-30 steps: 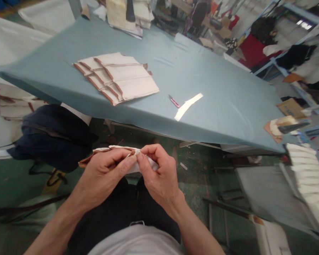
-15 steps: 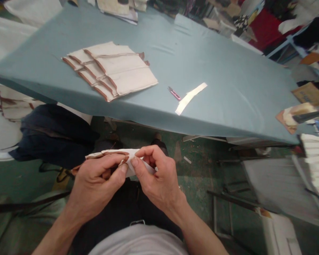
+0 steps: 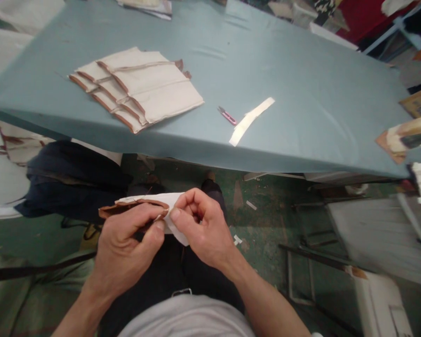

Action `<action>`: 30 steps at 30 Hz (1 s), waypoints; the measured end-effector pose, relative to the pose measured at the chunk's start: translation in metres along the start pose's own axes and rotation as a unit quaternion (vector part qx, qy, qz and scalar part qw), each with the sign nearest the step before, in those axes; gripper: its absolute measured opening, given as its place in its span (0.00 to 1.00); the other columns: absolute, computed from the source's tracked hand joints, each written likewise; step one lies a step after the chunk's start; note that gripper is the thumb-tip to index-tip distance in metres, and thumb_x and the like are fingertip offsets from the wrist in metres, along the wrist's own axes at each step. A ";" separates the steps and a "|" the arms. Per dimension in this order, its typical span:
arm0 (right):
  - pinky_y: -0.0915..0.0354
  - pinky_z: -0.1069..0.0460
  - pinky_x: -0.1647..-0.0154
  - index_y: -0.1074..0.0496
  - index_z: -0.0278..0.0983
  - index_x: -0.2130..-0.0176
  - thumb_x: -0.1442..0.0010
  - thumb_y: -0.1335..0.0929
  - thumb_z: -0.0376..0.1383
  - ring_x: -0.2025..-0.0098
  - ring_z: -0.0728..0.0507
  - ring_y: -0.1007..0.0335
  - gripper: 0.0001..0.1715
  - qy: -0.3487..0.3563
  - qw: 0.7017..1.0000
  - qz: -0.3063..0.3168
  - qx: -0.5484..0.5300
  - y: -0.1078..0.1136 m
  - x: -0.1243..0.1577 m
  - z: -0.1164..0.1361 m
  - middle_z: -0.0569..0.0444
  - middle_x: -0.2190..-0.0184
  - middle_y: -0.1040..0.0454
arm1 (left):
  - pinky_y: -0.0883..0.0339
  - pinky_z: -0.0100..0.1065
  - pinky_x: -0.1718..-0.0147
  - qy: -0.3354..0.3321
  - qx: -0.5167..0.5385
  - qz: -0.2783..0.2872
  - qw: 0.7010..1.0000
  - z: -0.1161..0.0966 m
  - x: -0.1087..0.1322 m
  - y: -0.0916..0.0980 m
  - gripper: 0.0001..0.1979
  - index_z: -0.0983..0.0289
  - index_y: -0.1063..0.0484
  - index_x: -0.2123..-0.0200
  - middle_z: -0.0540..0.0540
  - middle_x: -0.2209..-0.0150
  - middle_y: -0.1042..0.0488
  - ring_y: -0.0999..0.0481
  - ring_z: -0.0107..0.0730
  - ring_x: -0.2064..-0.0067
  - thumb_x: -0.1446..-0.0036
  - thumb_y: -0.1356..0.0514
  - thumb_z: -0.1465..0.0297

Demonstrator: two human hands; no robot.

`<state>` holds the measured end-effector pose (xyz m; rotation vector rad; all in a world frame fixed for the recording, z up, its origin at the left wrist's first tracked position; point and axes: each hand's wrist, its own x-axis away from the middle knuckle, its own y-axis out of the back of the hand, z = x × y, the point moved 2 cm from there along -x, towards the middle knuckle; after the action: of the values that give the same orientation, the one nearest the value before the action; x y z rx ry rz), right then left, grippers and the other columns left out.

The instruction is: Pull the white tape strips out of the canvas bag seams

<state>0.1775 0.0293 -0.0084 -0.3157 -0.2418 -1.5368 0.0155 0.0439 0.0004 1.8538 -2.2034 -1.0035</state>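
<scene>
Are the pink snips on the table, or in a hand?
On the table: the snips lie beside a pale strip; left hand grips brown-edged cloth, right hand white material.

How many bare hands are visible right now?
2: the bare left hand and bare right hand, both pinching a brown-edged white fabric piece, in front of the blue-green table. No others show.

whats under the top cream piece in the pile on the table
More brown-edged pieces stick out at its left; their other parts, and the table directly beneath the pile, are covered.
</scene>
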 end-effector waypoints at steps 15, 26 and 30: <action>0.49 0.56 0.78 0.34 0.40 0.65 0.40 0.33 0.48 0.78 0.51 0.45 0.14 -0.005 0.999 0.041 -0.011 -0.001 -0.007 -0.016 0.64 0.79 0.38 | 0.31 0.26 0.76 0.074 0.057 0.016 0.995 -0.006 -0.004 -0.015 0.14 0.63 0.22 0.76 0.48 0.79 0.21 0.25 0.28 0.78 0.42 0.45 0.72; 0.37 0.52 0.69 0.30 0.39 0.51 0.27 0.35 0.41 0.73 0.48 0.36 0.10 0.203 0.971 -0.018 0.125 0.035 -0.010 0.002 0.62 0.74 0.32 | 0.27 0.30 0.68 0.115 0.135 0.139 0.974 0.007 -0.028 0.017 0.14 0.62 0.18 0.71 0.54 0.66 0.14 0.17 0.38 0.66 0.41 0.44 0.67; 0.27 0.45 0.46 0.28 0.39 0.46 0.33 0.27 0.41 0.50 0.41 0.21 0.18 0.410 0.890 0.031 0.196 0.035 -0.006 0.052 0.47 0.52 0.19 | 0.22 0.30 0.59 0.037 0.109 0.203 0.973 -0.007 -0.045 0.033 0.16 0.59 0.13 0.60 0.53 0.56 0.12 0.14 0.41 0.56 0.39 0.43 0.69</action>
<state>0.2145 0.0534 0.0361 0.6437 0.1326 -1.3927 0.0028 0.0838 0.0384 1.3869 -2.5821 -0.6297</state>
